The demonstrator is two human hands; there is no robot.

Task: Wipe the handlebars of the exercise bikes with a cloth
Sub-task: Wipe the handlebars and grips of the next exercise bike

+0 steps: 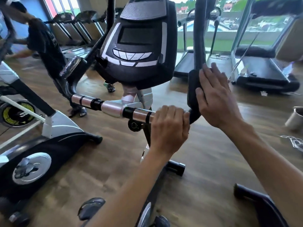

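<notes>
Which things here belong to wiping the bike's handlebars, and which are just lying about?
Part of the job:
handlebar, gripped by the left hand
black foam grip, with the right hand flat against it
No cloth shows.

Lying about:
metal bucket
treadmills
neighbouring bike

console (137, 46): black, grey top panel, white trim and white buttons | handlebar (113, 108): silver sections with black bands, black foam grip on the upright part | floor (114, 154): brown wood-grain planks | neighbouring bike (41, 145): black and silver-white body, chrome disc | flywheel (16, 113): black with yellow-green rings | cup (295, 118): plain silver metal
</notes>
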